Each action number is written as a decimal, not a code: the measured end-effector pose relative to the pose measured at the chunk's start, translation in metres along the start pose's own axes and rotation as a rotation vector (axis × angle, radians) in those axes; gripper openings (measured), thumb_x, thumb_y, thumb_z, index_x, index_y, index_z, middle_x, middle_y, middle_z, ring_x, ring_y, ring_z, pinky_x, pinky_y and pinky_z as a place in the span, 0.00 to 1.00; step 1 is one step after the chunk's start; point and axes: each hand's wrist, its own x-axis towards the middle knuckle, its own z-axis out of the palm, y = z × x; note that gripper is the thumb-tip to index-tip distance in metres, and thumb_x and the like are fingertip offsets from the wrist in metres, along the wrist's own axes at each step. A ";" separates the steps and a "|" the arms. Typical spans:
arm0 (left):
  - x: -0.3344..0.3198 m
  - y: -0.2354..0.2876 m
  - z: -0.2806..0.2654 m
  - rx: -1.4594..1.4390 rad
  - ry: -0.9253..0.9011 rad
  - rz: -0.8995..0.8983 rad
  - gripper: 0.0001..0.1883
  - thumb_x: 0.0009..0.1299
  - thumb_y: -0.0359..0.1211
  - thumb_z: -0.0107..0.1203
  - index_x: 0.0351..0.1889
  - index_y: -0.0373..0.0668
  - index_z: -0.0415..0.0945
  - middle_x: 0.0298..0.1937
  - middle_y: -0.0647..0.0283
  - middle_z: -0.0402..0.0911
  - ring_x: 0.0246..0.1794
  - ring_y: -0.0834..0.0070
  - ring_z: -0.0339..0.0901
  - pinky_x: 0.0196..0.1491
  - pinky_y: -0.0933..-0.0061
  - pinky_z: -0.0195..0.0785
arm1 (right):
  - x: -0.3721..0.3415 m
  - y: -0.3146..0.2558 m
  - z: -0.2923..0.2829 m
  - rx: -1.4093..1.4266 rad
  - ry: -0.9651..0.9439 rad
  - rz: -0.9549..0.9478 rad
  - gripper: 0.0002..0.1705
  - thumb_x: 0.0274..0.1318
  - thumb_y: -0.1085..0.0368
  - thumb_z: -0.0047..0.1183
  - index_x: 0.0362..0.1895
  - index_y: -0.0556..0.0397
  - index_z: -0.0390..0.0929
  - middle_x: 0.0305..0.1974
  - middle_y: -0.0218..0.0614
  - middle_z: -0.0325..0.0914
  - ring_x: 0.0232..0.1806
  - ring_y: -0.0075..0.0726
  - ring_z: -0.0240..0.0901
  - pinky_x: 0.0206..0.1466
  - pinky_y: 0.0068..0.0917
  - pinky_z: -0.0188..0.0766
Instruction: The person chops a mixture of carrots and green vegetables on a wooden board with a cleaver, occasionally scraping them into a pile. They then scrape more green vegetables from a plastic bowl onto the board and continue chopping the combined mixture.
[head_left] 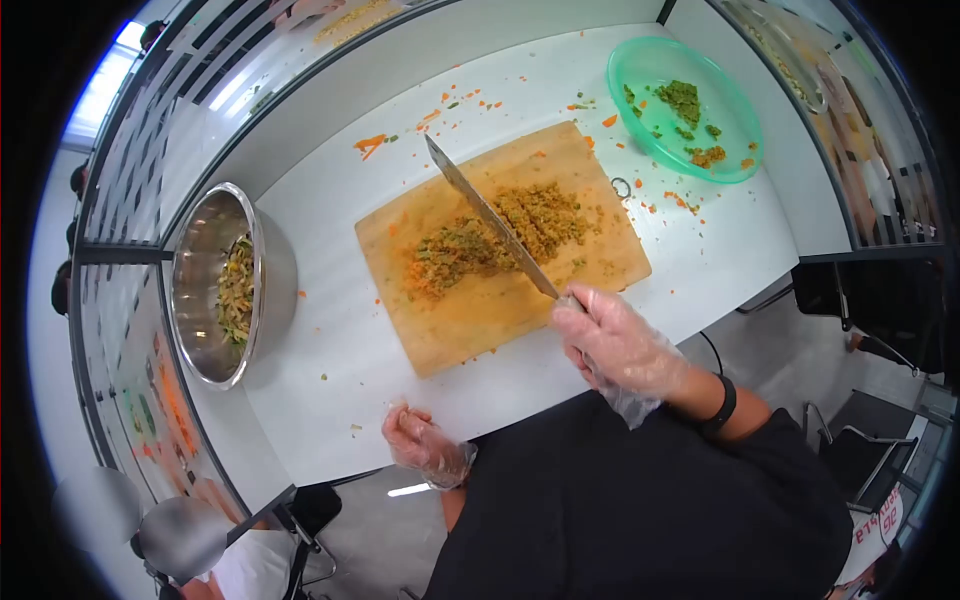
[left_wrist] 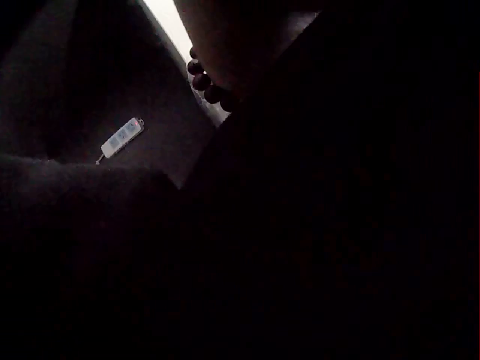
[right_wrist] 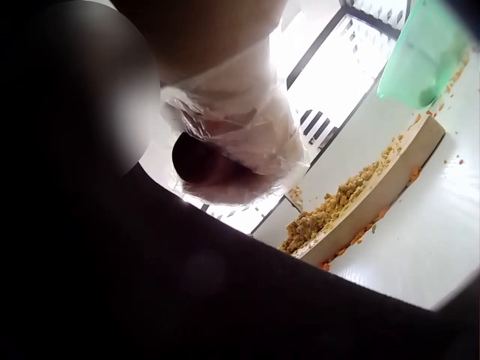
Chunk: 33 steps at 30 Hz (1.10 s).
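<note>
My right hand (head_left: 625,345), in a clear plastic glove, grips the handle of a kitchen knife (head_left: 470,190). The blade slants up and left over the wooden cutting board (head_left: 450,340), across a heap of finely minced orange and green vegetables (head_left: 545,215). My gloved left hand (head_left: 428,445) is at the table's near edge, below the board's near corner, fingers loosely curled with nothing in them. The right wrist view has the glove (right_wrist: 255,127) close up, with the mince (right_wrist: 337,206) beyond it. Dark cloth fills most of the left wrist view; the left hand's fingers are hidden there.
A steel bowl (head_left: 280,290) of cut vegetables stands left of the board. At the back right sits a green plastic bowl (head_left: 655,60) holding clumps of green and orange mince. Carrot scraps (head_left: 370,145) are scattered on the white table (head_left: 330,400). Low partitions enclose its far sides.
</note>
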 end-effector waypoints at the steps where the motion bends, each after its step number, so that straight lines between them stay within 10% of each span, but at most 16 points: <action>1: -0.001 -0.001 -0.001 0.011 -0.002 -0.007 0.09 0.80 0.30 0.40 0.49 0.38 0.72 0.28 0.66 0.70 0.26 0.81 0.65 0.28 0.80 0.60 | 0.004 -0.001 0.000 -0.032 0.007 0.021 0.15 0.74 0.52 0.44 0.38 0.47 0.65 0.21 0.25 0.66 0.13 0.18 0.60 0.16 0.17 0.61; 8: 0.000 0.004 0.000 0.008 0.014 -0.077 0.10 0.80 0.30 0.40 0.49 0.38 0.72 0.28 0.66 0.70 0.26 0.81 0.64 0.27 0.79 0.60 | 0.007 -0.015 0.012 -0.277 0.017 -0.006 0.18 0.72 0.55 0.46 0.37 0.59 0.70 0.23 0.36 0.67 0.26 0.31 0.63 0.32 0.36 0.66; 11: 0.001 0.002 0.004 0.058 0.063 -0.020 0.09 0.80 0.31 0.41 0.49 0.39 0.72 0.28 0.66 0.70 0.25 0.81 0.64 0.26 0.79 0.60 | 0.008 -0.001 0.018 -0.366 -0.032 -0.295 0.18 0.73 0.53 0.46 0.36 0.54 0.68 0.21 0.29 0.66 0.22 0.23 0.64 0.27 0.29 0.66; 17: 0.000 -0.003 0.003 0.036 0.076 -0.118 0.09 0.79 0.32 0.43 0.50 0.41 0.72 0.28 0.66 0.70 0.24 0.81 0.63 0.26 0.81 0.58 | 0.007 -0.015 0.024 -0.421 -0.065 -0.150 0.19 0.71 0.55 0.45 0.36 0.61 0.69 0.25 0.49 0.71 0.27 0.43 0.70 0.34 0.41 0.67; 33: -0.001 0.005 -0.002 0.017 0.014 -0.083 0.10 0.79 0.31 0.42 0.51 0.38 0.71 0.28 0.64 0.72 0.27 0.76 0.68 0.32 0.72 0.65 | 0.009 -0.009 0.027 -0.446 -0.177 -0.220 0.18 0.69 0.56 0.48 0.35 0.61 0.70 0.24 0.50 0.73 0.26 0.47 0.71 0.32 0.41 0.67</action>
